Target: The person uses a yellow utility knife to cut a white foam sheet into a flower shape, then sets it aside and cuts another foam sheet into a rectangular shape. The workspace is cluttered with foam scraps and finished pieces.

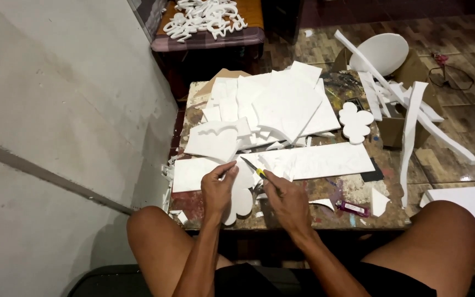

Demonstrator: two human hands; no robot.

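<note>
Hands (251,187) on foam cutout (241,199), seemingly.

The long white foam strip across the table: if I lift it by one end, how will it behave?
The long foam strip looks thin and light, so it should lift easily. Being long, it may sag or snap if raised by one end. Offcuts on the table suggest it breaks readily.

Black shorts, bare arms and knees
</note>
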